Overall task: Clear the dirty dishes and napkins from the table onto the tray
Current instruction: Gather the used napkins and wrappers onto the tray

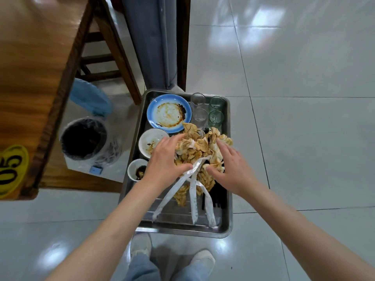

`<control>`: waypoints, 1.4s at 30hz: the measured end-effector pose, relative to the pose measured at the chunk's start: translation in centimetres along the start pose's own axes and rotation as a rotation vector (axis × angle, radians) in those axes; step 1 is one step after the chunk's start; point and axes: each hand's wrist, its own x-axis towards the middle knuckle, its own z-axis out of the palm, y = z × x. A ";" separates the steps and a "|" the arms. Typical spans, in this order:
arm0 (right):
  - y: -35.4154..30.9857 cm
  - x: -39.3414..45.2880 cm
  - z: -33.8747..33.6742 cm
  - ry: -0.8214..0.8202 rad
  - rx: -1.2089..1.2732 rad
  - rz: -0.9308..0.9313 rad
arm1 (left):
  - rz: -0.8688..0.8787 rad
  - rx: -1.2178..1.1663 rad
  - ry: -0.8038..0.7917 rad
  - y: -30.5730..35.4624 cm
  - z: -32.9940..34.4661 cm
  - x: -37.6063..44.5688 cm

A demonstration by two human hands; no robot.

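A steel tray (221,228) sits low over the floor in front of me. On it lie a blue-rimmed dirty plate (168,112), a white bowl (149,141), a small sauce cup (135,169), several clear glasses (208,110) and black chopsticks (219,197). A heap of stained crumpled napkins (197,148) with white plastic wrapper strips (194,203) lies in the middle. My left hand (164,159) and my right hand (230,168) hold the heap from both sides, thumbs pressed in at its front and fingers laid over it.
A wooden table (30,88) with a yellow number tag (12,171) stands at the left, a wooden chair (105,49) behind it. A lined bin (85,138) with a blue lid sits beside the tray. A grey post (154,41) rises behind; tiled floor (304,118) spreads right.
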 end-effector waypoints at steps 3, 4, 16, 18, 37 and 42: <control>-1.3 -0.8 -0.8 -0.005 0.045 -0.023 | -0.025 0.033 -0.014 0.5 -1.6 -1.2; -1.8 -1.1 -1.2 -0.009 0.049 -0.036 | -0.022 0.044 -0.005 0.6 -2.4 -1.7; -13.9 -5.5 -9.0 0.026 0.034 -0.239 | -0.149 0.007 0.202 1.8 -19.0 -9.6; -17.3 -6.2 -10.0 0.038 0.021 -0.276 | -0.177 -0.001 0.247 1.8 -22.7 -10.9; -54.0 -8.1 -10.2 -0.048 0.035 -0.600 | -0.305 -0.136 0.642 -7.4 -54.0 -25.5; -61.5 -5.1 -6.6 -0.064 -0.033 -0.639 | -0.367 -0.098 0.703 -13.3 -58.0 -26.3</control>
